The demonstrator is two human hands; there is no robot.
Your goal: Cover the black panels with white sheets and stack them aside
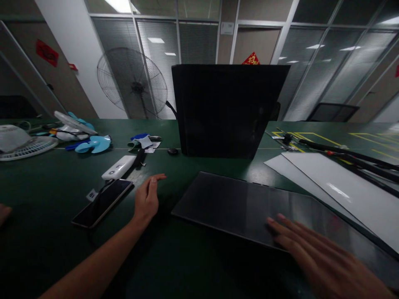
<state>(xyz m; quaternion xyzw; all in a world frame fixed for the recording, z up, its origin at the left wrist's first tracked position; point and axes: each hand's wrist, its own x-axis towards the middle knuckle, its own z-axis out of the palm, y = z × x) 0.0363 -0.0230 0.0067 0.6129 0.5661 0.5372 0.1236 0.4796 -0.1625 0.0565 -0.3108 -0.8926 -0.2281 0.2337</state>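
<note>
Head view, dim and stretched at the rim.

- Dark sheet point(237, 203) lies flat on the green table point(46, 195), right of centre and running toward the near right corner.
- Right hand point(318, 253): open, fingers spread, resting palm-down on the near right part of the sheet. It presses on the sheet and grips nothing.
- Left hand point(148, 199): open and flat on the bare table, just left of the sheet's left corner and apart from it. It holds nothing. A phone point(102, 202) and a white power bank point(119, 167) lie just beside it on the left.
- A stack of black panels point(224, 110) stands upright just behind the sheet. White sheets point(343, 187) lie along the right edge, possibly overlapping the dark one; too dark to tell.

Risks, as a judgement: with only flat pressure from one side, the sheet could skid on the smooth table or pick up fingermarks. Pushed away, it could knock the upright stack over.
</note>
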